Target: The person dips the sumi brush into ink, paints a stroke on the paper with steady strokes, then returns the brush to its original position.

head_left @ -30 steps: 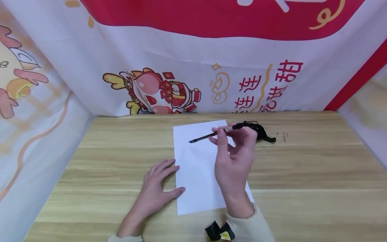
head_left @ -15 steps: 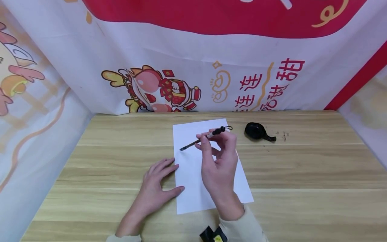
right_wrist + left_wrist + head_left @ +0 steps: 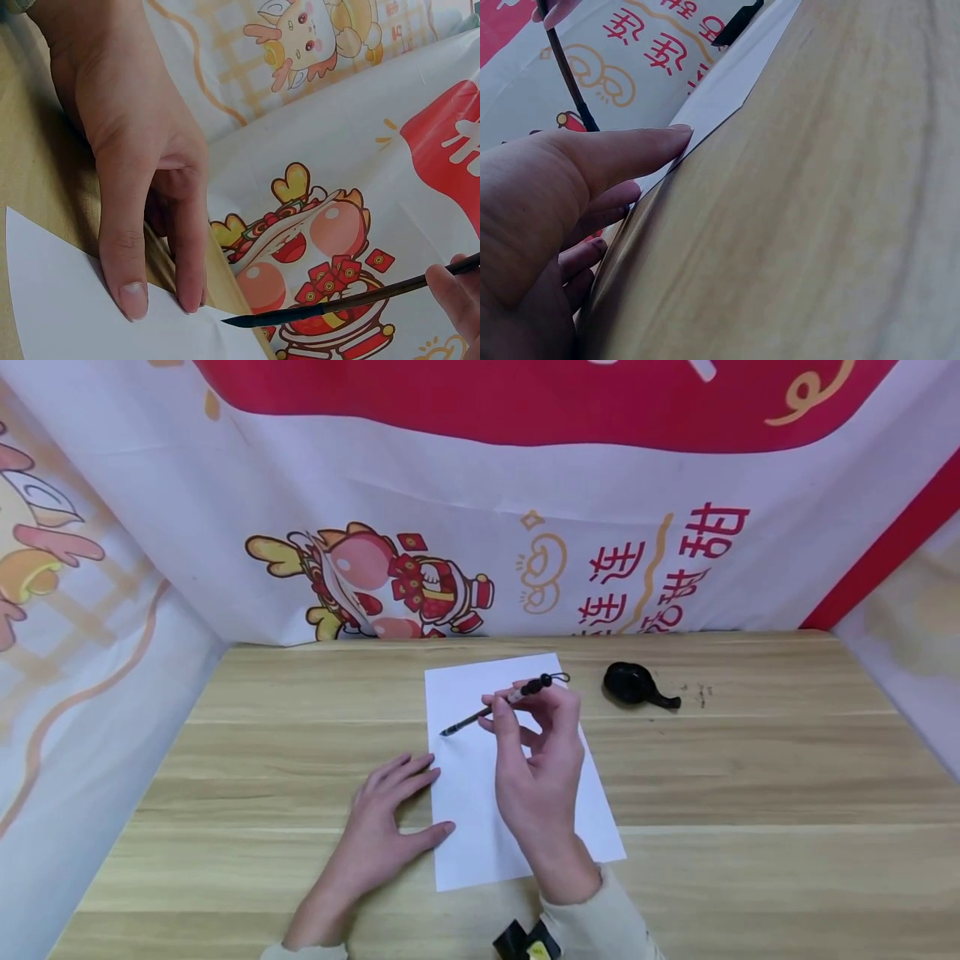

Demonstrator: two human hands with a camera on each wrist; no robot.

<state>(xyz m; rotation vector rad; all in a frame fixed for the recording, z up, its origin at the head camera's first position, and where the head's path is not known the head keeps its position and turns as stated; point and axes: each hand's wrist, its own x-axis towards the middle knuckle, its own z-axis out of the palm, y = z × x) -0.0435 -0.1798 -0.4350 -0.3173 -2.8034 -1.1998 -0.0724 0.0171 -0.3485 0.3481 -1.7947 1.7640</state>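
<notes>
A white sheet of paper [image 3: 480, 835] lies on the wooden table. My left hand [image 3: 386, 831] rests at its left edge, fingers spread, thumb and fingertips on the margin. Above the sheet, my right hand [image 3: 542, 768] pinches a dark ink brush [image 3: 471, 720] between thumb and fingers. The brush slants down to the left, its black tip over the upper left part of the paper. In the right wrist view the brush's pointed tip [image 3: 244, 322] is close to the paper's surface, near the left fingertips. No marks show on the visible paper.
A black spoon-shaped ink dish [image 3: 630, 683] sits right of the paper, with small dark smudges [image 3: 702, 695] beside it on the wooden table [image 3: 750, 793]. A printed cloth [image 3: 450, 477] hangs behind. A black device [image 3: 525, 941] is at the right wrist.
My right hand has carried the brush left and down, away from the ink dish, which it partly covered before. The left hand stays at the paper's edge.
</notes>
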